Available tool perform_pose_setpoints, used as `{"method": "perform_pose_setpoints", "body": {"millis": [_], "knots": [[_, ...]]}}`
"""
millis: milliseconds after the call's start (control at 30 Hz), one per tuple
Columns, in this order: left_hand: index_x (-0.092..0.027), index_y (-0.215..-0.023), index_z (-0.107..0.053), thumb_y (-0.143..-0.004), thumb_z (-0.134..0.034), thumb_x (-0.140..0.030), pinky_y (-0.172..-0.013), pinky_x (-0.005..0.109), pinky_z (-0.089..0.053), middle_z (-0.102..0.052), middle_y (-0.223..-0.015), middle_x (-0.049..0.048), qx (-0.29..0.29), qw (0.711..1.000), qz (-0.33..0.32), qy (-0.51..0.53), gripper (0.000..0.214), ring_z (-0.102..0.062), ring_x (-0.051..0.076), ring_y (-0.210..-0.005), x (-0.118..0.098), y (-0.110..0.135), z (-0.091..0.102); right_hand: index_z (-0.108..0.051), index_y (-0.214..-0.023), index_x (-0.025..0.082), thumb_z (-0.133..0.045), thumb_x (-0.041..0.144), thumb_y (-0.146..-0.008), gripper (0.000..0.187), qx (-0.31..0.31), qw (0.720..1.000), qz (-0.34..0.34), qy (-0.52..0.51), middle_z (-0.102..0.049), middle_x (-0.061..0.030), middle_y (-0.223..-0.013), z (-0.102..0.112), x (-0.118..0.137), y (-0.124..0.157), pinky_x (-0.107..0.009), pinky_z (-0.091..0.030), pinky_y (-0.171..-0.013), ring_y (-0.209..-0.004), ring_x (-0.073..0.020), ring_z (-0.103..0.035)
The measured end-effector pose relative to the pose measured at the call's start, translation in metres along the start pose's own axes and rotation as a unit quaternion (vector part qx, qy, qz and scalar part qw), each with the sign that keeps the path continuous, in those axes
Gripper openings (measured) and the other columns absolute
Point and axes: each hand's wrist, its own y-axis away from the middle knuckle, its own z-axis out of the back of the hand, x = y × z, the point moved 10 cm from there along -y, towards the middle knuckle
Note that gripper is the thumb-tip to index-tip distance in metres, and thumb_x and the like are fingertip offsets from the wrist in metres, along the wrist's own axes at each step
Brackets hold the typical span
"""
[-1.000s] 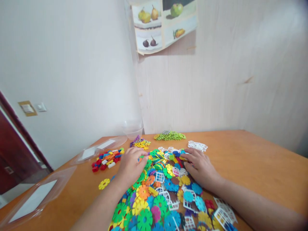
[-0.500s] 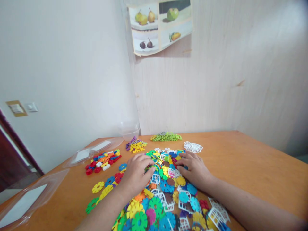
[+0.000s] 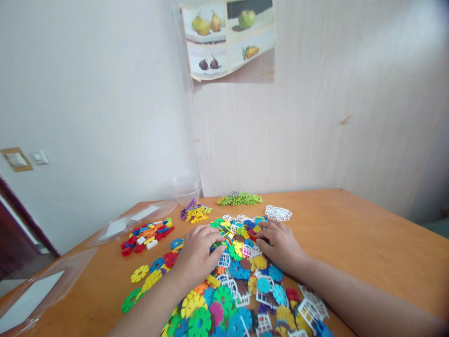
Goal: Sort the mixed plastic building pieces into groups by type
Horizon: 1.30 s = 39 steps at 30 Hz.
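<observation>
A loose pile of flower-shaped plastic discs [image 3: 199,322], white toy window frames [image 3: 264,324] and small building bricks spreads across the table in front of me. My left hand [image 3: 199,250] lies palm down over the left side of the pile, thumb apart from the curved fingers. Part of its fingertips is hidden behind the hand. On the opposite side my right hand [image 3: 280,245] rests with fingers spread, its fingertips touching pieces. A small red piece [image 3: 253,237] lies at those fingertips. Neither hand visibly lifts anything.
Sorted heaps stand around: mixed bricks [image 3: 147,236], yellow and purple pieces [image 3: 197,214], green pieces [image 3: 243,199] and white frames [image 3: 278,213]. Clear plastic bowls [image 3: 185,189] stand by the wall. Clear lids [image 3: 75,267] with white paper line the left edge of the wooden table [image 3: 368,243].
The view has shifted slightly, so everything sits a little farther left. Both hands keep nearly the same place on the pile; the red piece at my right fingertips now shows more.
</observation>
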Motion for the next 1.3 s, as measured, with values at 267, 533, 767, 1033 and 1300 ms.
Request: {"method": "perform_pose_setpoints", "body": {"millis": [267,533,767,1033,1300], "knots": [[-0.03,-0.102,-0.072,-0.089,-0.058,-0.035,-0.104,0.047,-0.04,-0.068,-0.116,0.003,0.001,1.0,-0.024,0.007,0.019,-0.056,0.025,-0.118,-0.006,0.0,0.001,-0.074,-0.084,0.025,-0.058,0.022,-0.085,0.017,-0.092,0.993,0.041,-0.056,-0.072,-0.0044,-0.111,0.01,-0.002,0.0,-0.05,-0.041,-0.103,-0.115,-0.0278,-0.057],[-0.027,-0.102,-0.07,-0.091,-0.057,-0.033,-0.096,0.04,-0.042,-0.07,-0.105,0.0027,0.011,0.998,-0.01,0.065,0.018,-0.059,0.022,-0.105,-0.024,0.0,0.008,-0.069,-0.099,0.023,-0.056,0.021,-0.09,0.017,-0.153,0.97,0.158,-0.103,-0.069,-0.0076,-0.117,0.039,0.038,0.017,-0.051,-0.043,-0.102,-0.12,-0.0275,-0.054],[-0.023,-0.095,-0.07,-0.093,-0.052,-0.031,-0.078,0.029,-0.044,-0.069,-0.085,0.0008,0.067,0.983,0.026,0.17,0.02,-0.06,0.016,-0.084,-0.036,0.002,0.003,-0.065,-0.112,0.026,-0.058,0.02,-0.09,0.023,-0.122,0.959,0.241,-0.088,-0.065,-0.0072,-0.126,0.042,0.069,0.035,-0.052,-0.042,-0.104,-0.13,-0.0291,-0.047],[-0.017,-0.09,-0.066,-0.082,-0.062,-0.027,-0.063,0.022,-0.044,-0.065,-0.08,-0.0006,0.078,0.913,0.167,0.363,0.014,-0.057,0.011,-0.07,-0.007,0.008,-0.023,-0.064,-0.117,0.03,-0.06,0.023,-0.09,0.028,-0.103,0.958,0.255,-0.085,-0.065,-0.0037,-0.128,0.039,0.073,0.036,-0.051,-0.042,-0.106,-0.129,-0.0281,-0.05],[-0.019,-0.09,-0.066,-0.081,-0.06,-0.03,-0.07,0.025,-0.047,-0.068,-0.081,0.0001,-0.085,0.952,0.177,0.234,0.014,-0.062,0.014,-0.075,0.065,0.001,0.024,-0.061,-0.121,0.03,-0.057,0.032,-0.092,0.029,-0.115,0.97,0.167,-0.136,-0.064,-0.0059,-0.125,0.033,0.035,0.022,-0.051,-0.045,-0.102,-0.123,-0.0289,-0.053]]}}
